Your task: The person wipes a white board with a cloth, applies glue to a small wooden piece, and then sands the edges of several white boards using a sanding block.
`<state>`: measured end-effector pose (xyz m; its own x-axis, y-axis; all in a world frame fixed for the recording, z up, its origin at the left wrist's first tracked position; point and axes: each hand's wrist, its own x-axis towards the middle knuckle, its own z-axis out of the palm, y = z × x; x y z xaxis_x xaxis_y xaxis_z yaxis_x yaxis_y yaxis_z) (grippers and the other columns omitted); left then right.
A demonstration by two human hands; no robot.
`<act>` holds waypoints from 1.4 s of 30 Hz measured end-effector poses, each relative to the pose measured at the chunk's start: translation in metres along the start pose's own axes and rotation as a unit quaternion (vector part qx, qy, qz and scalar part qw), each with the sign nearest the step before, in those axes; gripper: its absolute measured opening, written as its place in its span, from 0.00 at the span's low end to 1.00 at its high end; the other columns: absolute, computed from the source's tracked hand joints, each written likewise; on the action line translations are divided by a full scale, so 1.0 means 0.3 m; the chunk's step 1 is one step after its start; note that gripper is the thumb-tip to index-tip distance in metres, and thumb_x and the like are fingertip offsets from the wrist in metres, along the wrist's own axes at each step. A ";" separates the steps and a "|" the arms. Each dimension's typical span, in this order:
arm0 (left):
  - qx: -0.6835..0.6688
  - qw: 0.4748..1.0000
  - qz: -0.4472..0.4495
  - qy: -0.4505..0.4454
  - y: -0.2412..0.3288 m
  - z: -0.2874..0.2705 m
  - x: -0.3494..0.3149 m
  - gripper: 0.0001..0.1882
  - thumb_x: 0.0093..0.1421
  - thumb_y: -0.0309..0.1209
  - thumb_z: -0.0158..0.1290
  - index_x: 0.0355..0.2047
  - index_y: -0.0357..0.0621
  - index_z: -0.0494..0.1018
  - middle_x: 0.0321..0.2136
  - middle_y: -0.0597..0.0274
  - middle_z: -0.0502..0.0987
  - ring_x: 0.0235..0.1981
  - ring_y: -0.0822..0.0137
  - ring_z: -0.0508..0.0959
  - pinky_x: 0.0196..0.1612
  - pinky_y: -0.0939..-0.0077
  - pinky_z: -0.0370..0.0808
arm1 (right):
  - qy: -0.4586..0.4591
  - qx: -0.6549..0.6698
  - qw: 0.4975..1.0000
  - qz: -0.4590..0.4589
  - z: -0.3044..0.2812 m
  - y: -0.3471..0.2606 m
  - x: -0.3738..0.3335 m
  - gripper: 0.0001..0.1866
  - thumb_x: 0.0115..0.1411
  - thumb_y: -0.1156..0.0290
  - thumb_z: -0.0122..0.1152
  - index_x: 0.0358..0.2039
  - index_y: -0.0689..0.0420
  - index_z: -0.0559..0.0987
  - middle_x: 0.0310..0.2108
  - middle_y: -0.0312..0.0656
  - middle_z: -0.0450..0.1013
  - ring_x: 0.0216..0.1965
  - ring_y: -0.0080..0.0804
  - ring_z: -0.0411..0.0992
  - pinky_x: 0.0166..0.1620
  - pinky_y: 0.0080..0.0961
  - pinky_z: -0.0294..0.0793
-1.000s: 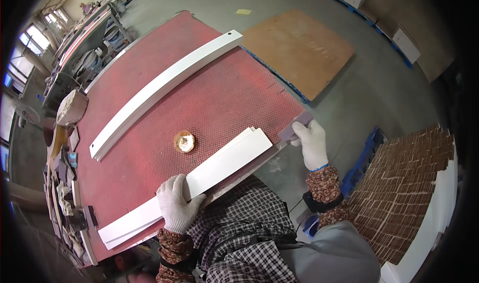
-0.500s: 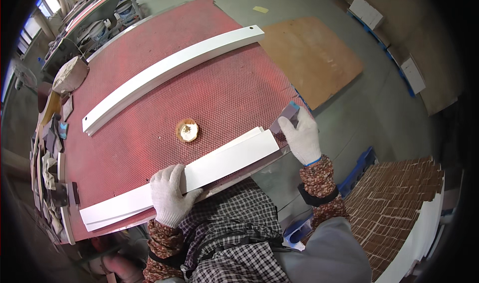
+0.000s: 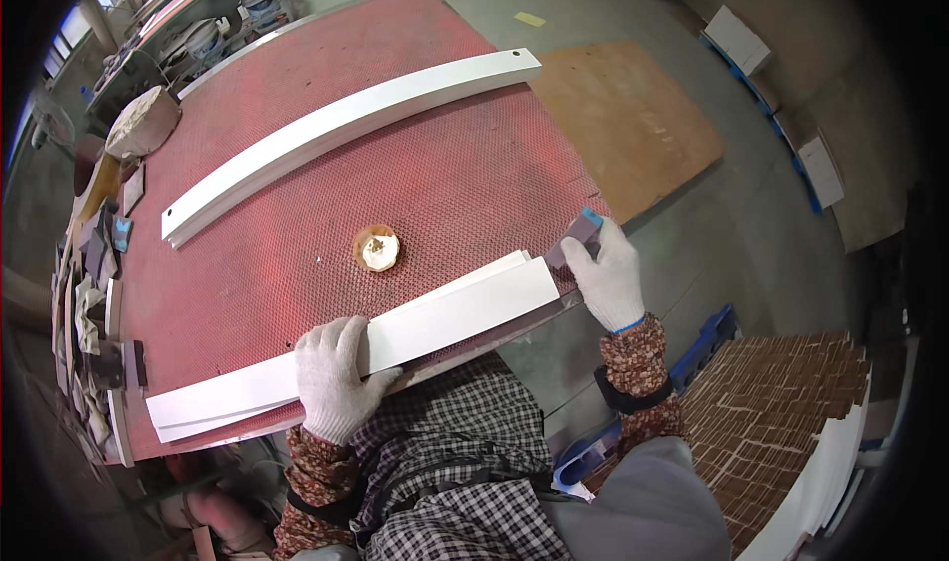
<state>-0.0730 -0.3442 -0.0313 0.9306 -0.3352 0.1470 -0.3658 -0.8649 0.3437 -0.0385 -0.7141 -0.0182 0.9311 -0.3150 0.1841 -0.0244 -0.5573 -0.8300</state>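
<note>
My left hand [image 3: 337, 381], in a white knit glove, lies across a long white board [image 3: 460, 309] near the table's front edge, its fingers over the top and its thumb along the near side. A second white strip [image 3: 509, 261] shows partly from under that board. My right hand [image 3: 607, 274], gloved too, grips a grey-purple sanding block [image 3: 575, 237] with a blue end, just off the board's right end. Its fingers are partly hidden behind the block. Farther back a stack of long white boards [image 3: 346, 126] with a dark hole near each end lies across the table.
The table has a red mesh-textured top [image 3: 247, 294]. A small round dish [image 3: 377, 249] with pale contents sits mid-table. Sanding blocks and rags [image 3: 97, 245] crowd the left edge beside a pale roll [image 3: 143, 123]. Stacked brown-edged boards [image 3: 781, 413] stand at the right on a blue pallet [image 3: 704, 344].
The whole view has shifted slightly. My left hand stays on the board, and my right hand still holds the sanding block at the board's right end, a touch farther from it.
</note>
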 end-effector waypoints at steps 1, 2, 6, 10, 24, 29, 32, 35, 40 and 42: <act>0.005 1.000 0.000 -0.004 0.000 -0.004 0.002 0.43 0.43 0.39 0.76 0.60 0.44 0.72 0.54 0.51 0.78 0.58 0.45 0.75 0.64 0.46 0.68 | -0.002 -0.001 1.000 0.000 0.000 0.002 0.002 0.11 0.66 0.70 0.69 0.42 0.64 0.79 0.35 0.44 0.83 0.36 0.29 0.81 0.44 0.30 0.80; 0.010 1.000 0.000 -0.008 -0.001 -0.005 0.003 0.43 0.43 0.39 0.76 0.60 0.44 0.72 0.54 0.52 0.78 0.58 0.45 0.75 0.64 0.46 0.68 | 0.001 -0.016 1.000 -0.004 0.000 0.005 0.003 0.11 0.66 0.70 0.69 0.42 0.63 0.79 0.35 0.44 0.83 0.37 0.30 0.81 0.43 0.30 0.80; 0.002 1.000 0.002 -0.001 -0.002 -0.003 0.002 0.43 0.43 0.39 0.76 0.60 0.44 0.72 0.54 0.52 0.78 0.58 0.45 0.75 0.64 0.46 0.68 | 0.000 0.056 0.998 -0.008 0.019 -0.001 -0.004 0.11 0.66 0.70 0.69 0.43 0.64 0.79 0.36 0.45 0.83 0.37 0.32 0.82 0.43 0.31 0.81; 0.003 1.000 0.002 -0.001 -0.005 -0.002 0.000 0.43 0.44 0.40 0.76 0.60 0.44 0.72 0.55 0.52 0.78 0.58 0.46 0.75 0.64 0.46 0.68 | -0.009 -0.029 0.999 -0.031 0.000 0.010 0.004 0.12 0.67 0.70 0.70 0.44 0.64 0.79 0.35 0.46 0.83 0.37 0.31 0.82 0.43 0.31 0.81; 0.001 1.000 0.000 -0.008 -0.005 -0.006 -0.001 0.44 0.44 0.40 0.76 0.61 0.43 0.71 0.55 0.52 0.78 0.58 0.46 0.75 0.65 0.46 0.68 | -0.032 0.034 0.999 -0.019 -0.006 0.002 0.000 0.12 0.65 0.73 0.70 0.46 0.62 0.80 0.38 0.45 0.83 0.37 0.34 0.83 0.44 0.30 0.81; 0.001 1.000 -0.007 -0.017 -0.002 -0.008 0.004 0.43 0.44 0.40 0.76 0.61 0.43 0.72 0.55 0.51 0.78 0.58 0.46 0.75 0.65 0.46 0.68 | -0.029 -0.052 0.996 -0.073 -0.019 -0.007 0.009 0.12 0.65 0.74 0.69 0.47 0.63 0.80 0.38 0.45 0.83 0.38 0.32 0.83 0.44 0.30 0.81; 0.000 1.000 -0.010 -0.017 -0.003 -0.006 0.001 0.44 0.44 0.40 0.76 0.61 0.43 0.72 0.55 0.51 0.78 0.58 0.46 0.75 0.65 0.46 0.68 | -0.023 -0.022 0.997 -0.065 -0.011 -0.006 0.009 0.12 0.65 0.73 0.69 0.47 0.63 0.80 0.37 0.44 0.83 0.38 0.32 0.83 0.43 0.30 0.81; 0.012 1.000 0.004 -0.006 -0.002 -0.006 0.005 0.42 0.47 0.42 0.76 0.60 0.43 0.72 0.52 0.52 0.78 0.56 0.48 0.76 0.64 0.47 0.69 | -0.033 0.007 0.998 -0.059 -0.009 0.003 0.007 0.12 0.65 0.73 0.69 0.47 0.63 0.80 0.37 0.44 0.83 0.37 0.32 0.83 0.42 0.30 0.81; 0.012 1.000 -0.001 -0.008 0.002 -0.011 0.007 0.42 0.47 0.42 0.76 0.60 0.44 0.72 0.53 0.52 0.78 0.56 0.48 0.76 0.64 0.47 0.68 | -0.041 -0.089 0.990 -0.102 -0.032 -0.005 0.014 0.12 0.66 0.73 0.69 0.46 0.63 0.80 0.36 0.43 0.83 0.36 0.29 0.82 0.41 0.30 0.81; 0.012 1.000 0.002 -0.006 0.001 -0.009 0.006 0.42 0.47 0.42 0.76 0.60 0.44 0.72 0.53 0.52 0.78 0.56 0.48 0.76 0.64 0.47 0.68 | -0.037 0.001 0.998 -0.048 -0.022 0.004 0.016 0.11 0.65 0.73 0.70 0.46 0.63 0.81 0.36 0.43 0.82 0.35 0.29 0.81 0.41 0.29 0.80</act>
<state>-0.0715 -0.3441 -0.0284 0.9295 -0.3424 0.1372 -0.3688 -0.8721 0.3217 -0.0365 -0.7213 -0.0147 0.9532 -0.2031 0.2238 0.0670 -0.5798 -0.8120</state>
